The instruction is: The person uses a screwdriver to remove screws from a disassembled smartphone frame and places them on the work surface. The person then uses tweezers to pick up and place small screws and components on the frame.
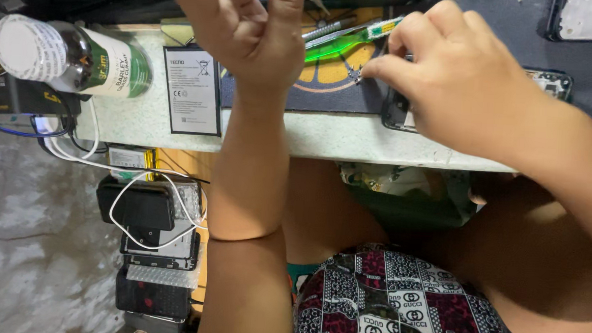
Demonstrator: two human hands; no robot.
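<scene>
The right hand (pixel 459 87) pinches a small metal part (pixel 355 73) just beside the green tool (pixel 336 45); the left hand (pixel 249 29) is closed loosely, left of the tool, holding nothing visible.

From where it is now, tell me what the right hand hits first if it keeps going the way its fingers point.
The right hand points left, fingertips pinched over a small metal part on the mat. Straight on, it would probably meet the left hand first; depth is unclear, so it might pass beneath.
</scene>
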